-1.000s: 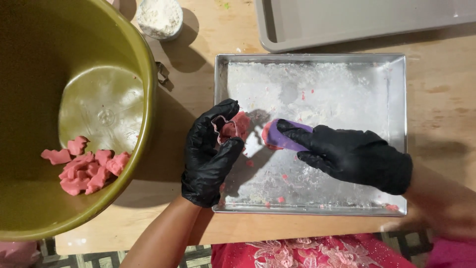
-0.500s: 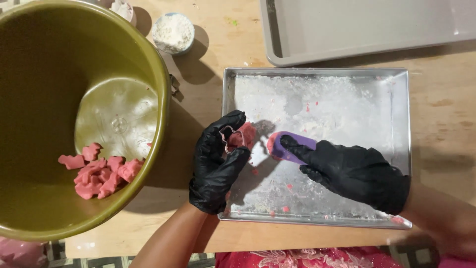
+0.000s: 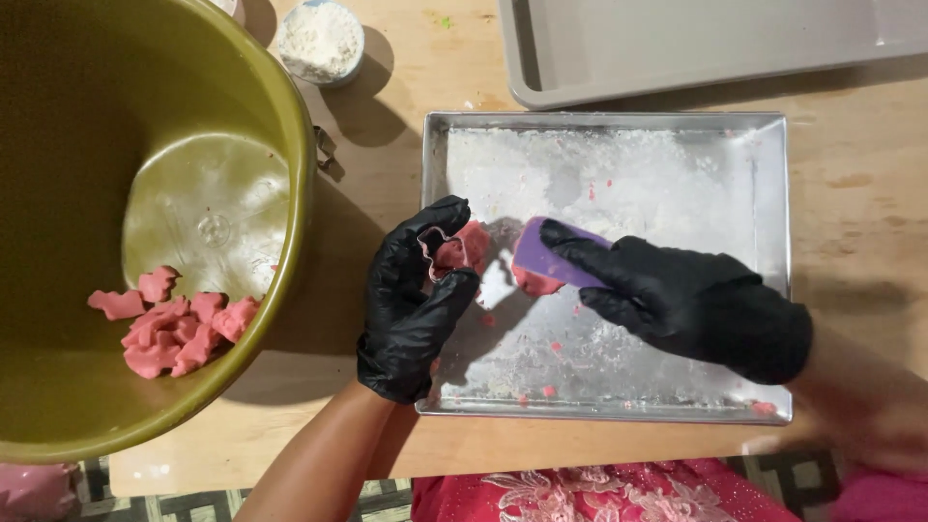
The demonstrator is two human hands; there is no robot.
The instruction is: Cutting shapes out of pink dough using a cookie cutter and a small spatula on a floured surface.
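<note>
My left hand (image 3: 411,304), in a black glove, holds a small metal cutter with pink dough (image 3: 456,253) in it over the left edge of a floured metal tray (image 3: 677,164). My right hand (image 3: 691,304), also gloved in black, grips a purple scraper (image 3: 546,256) with a lump of pink dough under its tip, just right of the cutter. At the left stands a large olive-green bowl (image 3: 280,126) holding several cut pink dough shapes (image 3: 174,324).
A small round container of white flour (image 3: 321,41) stands behind the bowl. A grey plastic tray (image 3: 696,43) lies at the back right. Pink crumbs dot the metal tray's floor. All rest on a wooden table (image 3: 860,193).
Both hands stay close together over the tray; the scraper with its dough has edged nearer the cutter. The view has shifted slightly, moving the bowl rightward in the frame.
</note>
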